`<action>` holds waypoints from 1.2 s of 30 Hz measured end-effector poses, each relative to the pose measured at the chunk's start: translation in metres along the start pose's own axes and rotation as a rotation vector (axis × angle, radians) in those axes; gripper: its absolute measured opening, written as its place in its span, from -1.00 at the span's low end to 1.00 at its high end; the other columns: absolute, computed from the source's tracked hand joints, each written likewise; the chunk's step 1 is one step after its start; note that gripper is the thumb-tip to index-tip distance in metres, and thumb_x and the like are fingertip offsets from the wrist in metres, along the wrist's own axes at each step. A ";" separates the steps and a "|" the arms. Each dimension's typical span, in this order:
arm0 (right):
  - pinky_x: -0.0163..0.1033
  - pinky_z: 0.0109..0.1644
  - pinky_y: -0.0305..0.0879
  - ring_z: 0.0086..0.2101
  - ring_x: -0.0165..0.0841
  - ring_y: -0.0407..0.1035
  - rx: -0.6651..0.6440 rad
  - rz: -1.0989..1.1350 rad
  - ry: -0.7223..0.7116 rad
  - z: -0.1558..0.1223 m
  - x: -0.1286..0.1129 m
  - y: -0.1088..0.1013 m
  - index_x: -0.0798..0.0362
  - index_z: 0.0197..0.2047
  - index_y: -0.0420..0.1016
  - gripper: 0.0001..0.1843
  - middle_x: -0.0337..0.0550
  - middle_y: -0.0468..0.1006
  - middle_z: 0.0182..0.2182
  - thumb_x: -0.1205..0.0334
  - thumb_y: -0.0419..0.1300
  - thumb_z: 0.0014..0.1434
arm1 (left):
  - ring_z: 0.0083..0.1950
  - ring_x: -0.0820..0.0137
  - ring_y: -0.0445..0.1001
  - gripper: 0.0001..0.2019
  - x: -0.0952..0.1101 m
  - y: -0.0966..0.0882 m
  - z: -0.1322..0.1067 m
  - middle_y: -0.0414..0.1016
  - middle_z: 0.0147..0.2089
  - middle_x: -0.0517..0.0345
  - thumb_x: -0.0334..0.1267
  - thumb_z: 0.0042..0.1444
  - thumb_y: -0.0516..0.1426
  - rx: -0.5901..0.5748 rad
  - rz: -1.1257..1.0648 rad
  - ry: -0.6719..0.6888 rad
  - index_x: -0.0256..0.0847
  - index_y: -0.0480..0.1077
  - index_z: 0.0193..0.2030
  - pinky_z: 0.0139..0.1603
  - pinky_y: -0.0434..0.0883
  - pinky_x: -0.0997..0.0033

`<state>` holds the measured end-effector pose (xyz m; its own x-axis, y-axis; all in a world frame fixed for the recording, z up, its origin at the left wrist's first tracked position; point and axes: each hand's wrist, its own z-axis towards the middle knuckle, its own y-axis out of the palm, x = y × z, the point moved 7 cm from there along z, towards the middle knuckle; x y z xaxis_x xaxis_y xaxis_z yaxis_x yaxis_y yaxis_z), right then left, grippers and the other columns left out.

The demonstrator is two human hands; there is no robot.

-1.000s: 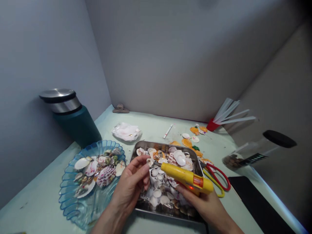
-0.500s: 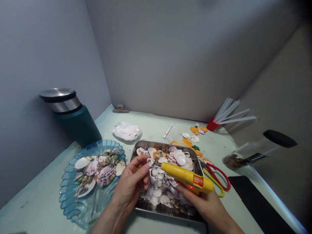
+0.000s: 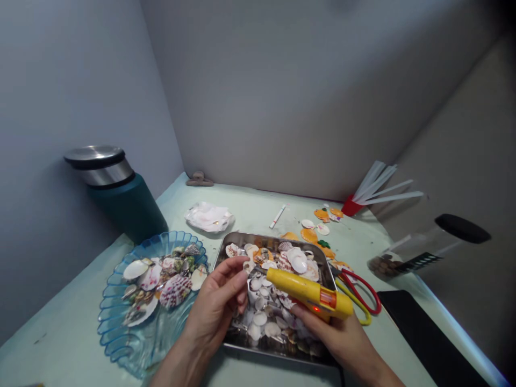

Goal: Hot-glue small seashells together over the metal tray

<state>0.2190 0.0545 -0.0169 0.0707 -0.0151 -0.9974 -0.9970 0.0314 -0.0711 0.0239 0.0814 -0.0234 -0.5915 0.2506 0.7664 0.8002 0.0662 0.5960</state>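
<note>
My right hand (image 3: 338,333) is wrapped round the grip of a yellow glue gun (image 3: 302,287) with a lit red light. Its dark nozzle points left, at the fingertips of my left hand (image 3: 220,298). Thumb and index finger of that hand pinch a small pale shell (image 3: 249,266), partly covered by the fingers. Both hands are over a metal tray (image 3: 278,352) filled with shells; small white ones (image 3: 260,319) lie in front and larger ribbed ones (image 3: 297,260) behind. The gun hides part of the tray.
Left of the tray is a blue scalloped plate (image 3: 110,322) of mixed shells, with a teal bottle (image 3: 124,201) behind. Scissors (image 3: 373,293), orange shells (image 3: 309,235), a red cup (image 3: 351,206) of glue sticks, a clear jar (image 3: 419,250) and a black slab (image 3: 427,328) stand right.
</note>
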 end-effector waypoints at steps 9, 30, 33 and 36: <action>-0.21 -0.20 0.54 -0.30 -0.17 0.57 -0.011 0.015 0.005 0.001 -0.003 0.001 0.04 -0.29 0.68 -0.78 -0.14 0.71 -0.33 0.21 0.40 -0.07 | -0.63 0.64 0.17 -0.68 -0.003 -0.002 0.001 0.22 -0.59 0.37 -0.27 -0.10 0.36 -0.021 -0.006 -0.014 -0.26 0.51 -0.16 -0.66 0.20 0.64; -0.14 -0.19 0.53 -0.28 -0.14 0.56 -0.032 -0.029 0.020 0.001 0.005 -0.002 0.06 -0.25 0.66 -0.72 -0.06 0.69 -0.30 0.13 0.40 -0.07 | -0.62 0.62 0.20 -0.67 0.000 -0.004 0.000 0.27 -0.62 0.35 -0.27 -0.16 0.38 0.016 0.068 0.011 -0.23 0.58 -0.19 -0.64 0.21 0.64; -0.17 -0.13 0.50 -0.24 -0.17 0.55 -0.103 0.019 0.017 0.004 -0.001 0.001 0.04 -0.23 0.66 -0.75 -0.10 0.69 -0.28 0.16 0.39 -0.03 | -0.62 0.62 0.21 -0.67 0.002 -0.004 -0.001 0.29 -0.62 0.33 -0.24 -0.18 0.39 0.027 0.109 0.027 -0.24 0.59 -0.20 -0.63 0.22 0.62; -0.25 -0.28 0.49 -0.36 -0.25 0.52 -0.155 -0.027 0.031 0.007 0.003 -0.001 0.05 -0.18 0.64 -0.71 -0.14 0.66 -0.38 0.14 0.38 0.01 | -0.62 0.61 0.21 -0.66 0.002 -0.004 -0.001 0.31 -0.63 0.31 -0.23 -0.22 0.41 0.041 0.122 0.024 -0.25 0.60 -0.23 -0.63 0.20 0.62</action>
<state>0.2201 0.0614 -0.0198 0.0993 -0.0448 -0.9940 -0.9879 -0.1242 -0.0931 0.0195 0.0801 -0.0242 -0.4913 0.2356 0.8385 0.8695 0.0761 0.4881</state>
